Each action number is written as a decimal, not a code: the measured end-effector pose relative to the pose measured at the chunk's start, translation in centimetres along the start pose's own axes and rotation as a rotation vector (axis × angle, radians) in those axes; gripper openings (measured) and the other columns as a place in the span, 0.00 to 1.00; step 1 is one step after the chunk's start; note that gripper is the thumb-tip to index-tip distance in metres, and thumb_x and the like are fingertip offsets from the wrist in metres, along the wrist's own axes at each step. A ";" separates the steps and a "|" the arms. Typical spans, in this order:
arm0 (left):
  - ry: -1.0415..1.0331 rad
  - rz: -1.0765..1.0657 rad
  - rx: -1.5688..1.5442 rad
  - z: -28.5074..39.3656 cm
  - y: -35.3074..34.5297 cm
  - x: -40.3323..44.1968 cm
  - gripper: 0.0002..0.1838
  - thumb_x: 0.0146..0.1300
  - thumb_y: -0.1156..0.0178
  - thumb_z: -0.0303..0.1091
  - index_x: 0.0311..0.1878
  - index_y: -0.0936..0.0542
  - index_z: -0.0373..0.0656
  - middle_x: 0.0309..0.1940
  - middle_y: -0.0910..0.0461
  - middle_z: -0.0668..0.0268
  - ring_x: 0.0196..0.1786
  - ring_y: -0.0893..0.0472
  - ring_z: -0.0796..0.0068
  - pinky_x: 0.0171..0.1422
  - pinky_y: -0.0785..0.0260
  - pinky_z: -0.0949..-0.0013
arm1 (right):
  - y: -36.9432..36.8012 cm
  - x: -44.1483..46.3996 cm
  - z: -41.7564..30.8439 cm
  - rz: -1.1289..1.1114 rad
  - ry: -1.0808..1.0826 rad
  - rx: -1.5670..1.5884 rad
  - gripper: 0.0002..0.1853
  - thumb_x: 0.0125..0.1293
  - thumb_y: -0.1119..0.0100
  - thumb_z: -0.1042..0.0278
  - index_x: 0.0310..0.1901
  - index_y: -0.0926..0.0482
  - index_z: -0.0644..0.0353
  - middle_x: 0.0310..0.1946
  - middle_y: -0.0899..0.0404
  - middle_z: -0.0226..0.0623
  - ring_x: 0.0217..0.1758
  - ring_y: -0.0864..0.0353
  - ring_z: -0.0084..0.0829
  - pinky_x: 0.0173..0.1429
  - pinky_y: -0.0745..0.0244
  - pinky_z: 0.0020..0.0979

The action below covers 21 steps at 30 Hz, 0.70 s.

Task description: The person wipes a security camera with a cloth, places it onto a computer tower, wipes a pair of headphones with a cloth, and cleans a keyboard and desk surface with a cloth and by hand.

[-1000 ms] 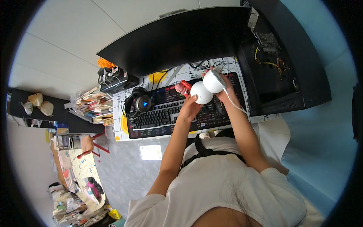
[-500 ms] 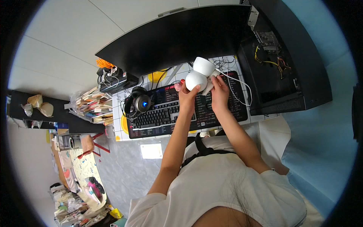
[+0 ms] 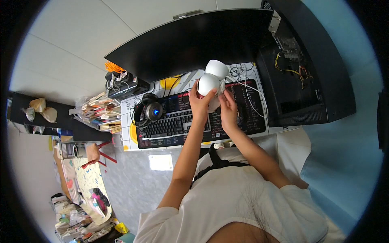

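My left hand [image 3: 199, 103] is closed around the lower ball of a white device [image 3: 209, 83] made of two rounded parts, held above the desk near the monitor. A white cable [image 3: 250, 86] runs from its right side down toward the computer case. Fingers of my right hand [image 3: 229, 110] are bent around a thin whitish sheet like a tissue [image 3: 214, 104], close against the device's lower right side. Below both hands lie the dark printed desk mat [image 3: 253, 117] and a black keyboard [image 3: 170, 123].
A wide black monitor [image 3: 186, 44] stands behind the device. To the right is an open computer case [image 3: 316, 109] with loose wires. Headphones [image 3: 152, 110] with a blue light sit left of the keyboard, near stacked papers [image 3: 101, 111] and a black box [image 3: 127, 87].
My right hand has moved left and down, bringing the whitish sheet under the device. The device has shifted slightly and its lower ball has turned. The cable now hangs in a straighter line.
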<state>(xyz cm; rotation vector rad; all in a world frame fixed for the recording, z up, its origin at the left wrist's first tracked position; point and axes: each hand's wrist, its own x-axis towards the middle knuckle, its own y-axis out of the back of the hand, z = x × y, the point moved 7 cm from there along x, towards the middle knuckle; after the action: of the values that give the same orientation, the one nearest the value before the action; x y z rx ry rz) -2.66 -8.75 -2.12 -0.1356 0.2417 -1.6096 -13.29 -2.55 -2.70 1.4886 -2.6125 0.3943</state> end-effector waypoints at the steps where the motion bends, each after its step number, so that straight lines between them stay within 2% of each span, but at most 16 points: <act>1: 0.001 0.001 0.000 0.0 0.2 0.0 0.39 0.43 0.29 0.32 0.58 0.36 0.32 0.49 0.31 0.58 0.51 0.28 0.68 0.54 0.33 0.70 | -0.1 -0.1 1.2 0.059 -0.306 0.318 0.16 0.67 0.54 0.69 0.55 0.32 0.63 0.50 0.33 0.36 0.53 0.31 0.31 0.56 0.35 0.31; 2: -0.180 -0.012 0.267 1.2 0.2 0.0 0.41 0.40 0.28 0.33 0.59 0.36 0.34 0.50 0.33 0.58 0.52 0.29 0.66 0.54 0.33 0.69 | -0.8 -0.6 2.5 0.118 -0.610 0.635 0.16 0.67 0.55 0.67 0.54 0.32 0.63 0.50 0.32 0.35 0.54 0.31 0.30 0.58 0.36 0.31; 3: -0.363 -0.024 0.533 2.2 -0.2 -0.2 0.42 0.37 0.27 0.33 0.59 0.35 0.36 0.51 0.35 0.57 0.53 0.30 0.65 0.54 0.33 0.68 | -0.7 -0.1 2.7 0.117 -0.608 0.635 0.16 0.67 0.55 0.67 0.54 0.32 0.63 0.50 0.32 0.35 0.54 0.31 0.30 0.58 0.36 0.31; 5: -0.374 -0.109 0.414 1.7 -0.6 -0.2 0.43 0.33 0.26 0.32 0.58 0.33 0.39 0.53 0.38 0.57 0.53 0.31 0.64 0.54 0.33 0.65 | -1.9 0.5 3.7 0.021 -0.838 0.983 0.16 0.69 0.61 0.62 0.54 0.33 0.59 0.51 0.30 0.34 0.55 0.31 0.29 0.60 0.37 0.32; 7: -0.479 -0.168 0.593 2.5 -1.2 -0.5 0.42 0.32 0.27 0.30 0.57 0.32 0.40 0.52 0.37 0.57 0.53 0.31 0.61 0.55 0.35 0.63 | -1.8 0.9 3.4 -0.041 -0.848 0.983 0.17 0.70 0.65 0.59 0.53 0.33 0.59 0.51 0.30 0.34 0.55 0.31 0.28 0.60 0.38 0.31; 9: -0.490 -0.156 0.634 3.1 -1.3 -0.5 0.41 0.32 0.28 0.30 0.56 0.32 0.40 0.51 0.37 0.57 0.53 0.32 0.59 0.54 0.35 0.63 | -1.5 0.9 4.2 -0.077 -0.837 0.901 0.15 0.68 0.59 0.61 0.51 0.32 0.58 0.50 0.30 0.34 0.54 0.31 0.27 0.59 0.37 0.30; 10: -0.494 -0.143 0.674 3.2 -1.3 -0.6 0.41 0.32 0.28 0.29 0.56 0.32 0.41 0.50 0.36 0.56 0.53 0.32 0.57 0.54 0.35 0.62 | 0.0 0.2 4.1 -0.047 -0.829 0.685 0.14 0.66 0.52 0.65 0.51 0.29 0.60 0.50 0.30 0.34 0.53 0.30 0.27 0.57 0.35 0.30; 11: -0.497 -0.141 0.671 3.4 -1.1 -0.4 0.41 0.32 0.28 0.29 0.56 0.32 0.41 0.50 0.36 0.56 0.53 0.32 0.57 0.54 0.35 0.62 | 0.4 -0.1 4.2 -0.050 -0.826 0.683 0.14 0.66 0.52 0.65 0.51 0.29 0.60 0.50 0.30 0.34 0.53 0.30 0.27 0.57 0.35 0.30; 13: -0.556 -0.175 0.949 3.8 -1.4 -0.5 0.41 0.36 0.27 0.29 0.58 0.35 0.39 0.53 0.39 0.56 0.54 0.31 0.57 0.53 0.29 0.61 | 2.0 1.5 1.0 -0.111 -0.354 -0.071 0.16 0.67 0.52 0.63 0.52 0.29 0.63 0.49 0.31 0.38 0.52 0.30 0.30 0.55 0.34 0.33; 14: -0.594 -0.190 0.979 4.1 -1.7 -0.8 0.39 0.35 0.28 0.29 0.56 0.33 0.38 0.52 0.37 0.55 0.52 0.30 0.55 0.51 0.30 0.61 | 2.4 2.2 -2.3 -0.013 0.047 -0.233 0.17 0.67 0.54 0.62 0.52 0.29 0.64 0.48 0.30 0.40 0.52 0.29 0.33 0.55 0.33 0.33; 15: -0.594 -0.192 0.978 4.3 -1.9 -1.1 0.39 0.35 0.28 0.29 0.56 0.33 0.38 0.52 0.37 0.55 0.52 0.30 0.55 0.51 0.30 0.61 | 2.4 2.7 -2.5 -0.011 0.048 -0.234 0.17 0.67 0.54 0.62 0.52 0.29 0.64 0.48 0.30 0.40 0.52 0.29 0.33 0.55 0.33 0.33; 17: -0.571 -0.275 0.966 4.1 -2.8 -1.7 0.39 0.31 0.30 0.31 0.54 0.31 0.41 0.48 0.34 0.55 0.52 0.32 0.54 0.52 0.35 0.58 | 0.6 3.6 -3.9 -0.224 0.252 -0.287 0.16 0.67 0.54 0.63 0.52 0.29 0.64 0.49 0.31 0.42 0.53 0.30 0.37 0.56 0.34 0.34; 18: -0.614 -0.288 0.953 4.3 -3.1 -2.1 0.39 0.29 0.30 0.30 0.52 0.31 0.39 0.47 0.33 0.55 0.52 0.32 0.54 0.52 0.35 0.58 | -0.2 3.5 -3.7 -0.341 0.221 -0.317 0.17 0.66 0.52 0.65 0.54 0.31 0.62 0.52 0.33 0.40 0.57 0.32 0.38 0.58 0.36 0.34; 19: -0.612 -0.302 0.892 4.0 -3.2 -2.0 0.41 0.28 0.30 0.29 0.54 0.32 0.37 0.48 0.33 0.54 0.51 0.32 0.54 0.52 0.34 0.60 | -0.5 3.3 -4.0 -0.346 0.297 -0.372 0.21 0.62 0.46 0.63 0.56 0.33 0.59 0.55 0.36 0.40 0.59 0.36 0.39 0.59 0.37 0.36; 21: -0.718 -0.257 0.908 4.9 -3.4 -2.5 0.46 0.28 0.30 0.27 0.59 0.36 0.36 0.51 0.33 0.54 0.51 0.30 0.55 0.52 0.34 0.61 | -0.5 3.4 -4.3 -0.388 0.278 -0.381 0.28 0.54 0.39 0.69 0.58 0.35 0.59 0.56 0.39 0.42 0.62 0.40 0.39 0.63 0.42 0.36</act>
<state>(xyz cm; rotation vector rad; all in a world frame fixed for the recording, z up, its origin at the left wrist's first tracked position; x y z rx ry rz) -4.65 -6.44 3.60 -0.0316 -1.0849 -1.6720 -14.76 -4.38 2.25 1.6136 -1.9878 0.0515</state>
